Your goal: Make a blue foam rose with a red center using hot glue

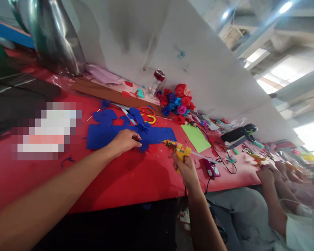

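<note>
A yellow hot glue gun (182,150) is gripped in my right hand (187,167), its nozzle pointing left toward my other hand and a clear glue stick out of its back. My left hand (127,140) is closed in a pinch over a long blue sheet (159,134). Whatever is between those fingertips is too small to make out. A small blue cut piece (144,146) lies right beside them. Behind the sheet are more blue pieces (106,116) and scissors with red and yellow handles (150,118).
Paper flowers (181,99) are heaped by the wall near a glass jar (155,83). A green sheet (196,138), a purple power strip (211,168) and black cords lie to the right. A metal jug (56,42) stands at left. Another person's hands (267,174) work at far right.
</note>
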`<state>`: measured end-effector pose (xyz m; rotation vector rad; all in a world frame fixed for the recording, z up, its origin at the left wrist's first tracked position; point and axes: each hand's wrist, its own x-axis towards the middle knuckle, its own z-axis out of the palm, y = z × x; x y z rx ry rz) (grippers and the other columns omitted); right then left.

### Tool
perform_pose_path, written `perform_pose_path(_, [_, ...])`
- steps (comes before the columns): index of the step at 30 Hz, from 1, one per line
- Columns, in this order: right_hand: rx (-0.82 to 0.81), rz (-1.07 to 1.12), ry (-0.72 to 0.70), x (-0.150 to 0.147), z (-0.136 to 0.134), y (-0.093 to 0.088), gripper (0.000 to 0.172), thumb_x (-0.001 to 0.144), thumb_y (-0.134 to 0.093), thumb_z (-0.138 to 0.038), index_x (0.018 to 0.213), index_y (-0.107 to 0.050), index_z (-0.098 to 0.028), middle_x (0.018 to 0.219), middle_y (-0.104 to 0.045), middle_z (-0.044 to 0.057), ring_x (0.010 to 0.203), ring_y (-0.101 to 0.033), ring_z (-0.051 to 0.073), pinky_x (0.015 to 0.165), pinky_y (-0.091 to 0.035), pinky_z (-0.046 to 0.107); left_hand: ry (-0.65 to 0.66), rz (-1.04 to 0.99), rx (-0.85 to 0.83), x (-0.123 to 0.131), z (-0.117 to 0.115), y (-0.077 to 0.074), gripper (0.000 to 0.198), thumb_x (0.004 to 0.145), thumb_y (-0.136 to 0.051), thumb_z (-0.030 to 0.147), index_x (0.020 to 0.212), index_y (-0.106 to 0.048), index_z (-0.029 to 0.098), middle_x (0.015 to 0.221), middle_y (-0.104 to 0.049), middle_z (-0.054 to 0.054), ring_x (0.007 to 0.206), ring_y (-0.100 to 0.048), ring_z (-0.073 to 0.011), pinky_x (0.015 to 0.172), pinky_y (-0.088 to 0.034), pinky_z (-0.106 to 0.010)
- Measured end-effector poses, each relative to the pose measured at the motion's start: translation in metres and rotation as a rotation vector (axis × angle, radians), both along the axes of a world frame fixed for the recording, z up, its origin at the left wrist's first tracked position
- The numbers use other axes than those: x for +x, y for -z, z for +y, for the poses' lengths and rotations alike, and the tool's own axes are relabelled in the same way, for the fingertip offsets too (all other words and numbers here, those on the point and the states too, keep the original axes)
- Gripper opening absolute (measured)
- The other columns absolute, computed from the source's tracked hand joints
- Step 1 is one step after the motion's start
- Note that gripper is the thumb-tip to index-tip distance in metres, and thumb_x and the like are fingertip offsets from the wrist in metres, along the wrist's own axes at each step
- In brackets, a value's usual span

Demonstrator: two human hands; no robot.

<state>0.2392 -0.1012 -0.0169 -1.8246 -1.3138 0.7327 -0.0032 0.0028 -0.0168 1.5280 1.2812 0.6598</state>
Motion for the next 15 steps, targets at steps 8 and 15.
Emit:
perform_pose_path(8, [0.015,0.231,0.334,0.045,0.105,-0.014,0.022,0.076,-0.063,-0.036,0.068,-0.052,-0.019,0.048,-0.055,-0.003,0.039,-0.053,0.01,0.04,-0.042,0.02,-0.325,-0.313,-0.012,-0.01,0.004,-0.014,0.021,0.059,-0.068,0.032,0.074,-0.07,0.019,0.074,-0.072,-0.002,0.074,-0.063,-0.0198,0.068,-0.046,-0.029])
perform_pose_path(15, [0.046,-0.029,0.408,0.058,0.119,-0.013,0.023,0.073,-0.066,-0.029,0.057,-0.053,-0.019,0.055,-0.058,0.002,0.058,-0.061,0.016,0.049,-0.044,0.024,-0.322,-0.322,0.0,-0.012,0.006,-0.009,0.025,0.054,-0.073,0.038,0.072,-0.071,0.02,0.076,-0.074,-0.003,0.078,-0.065,-0.022,0.071,-0.048,-0.03])
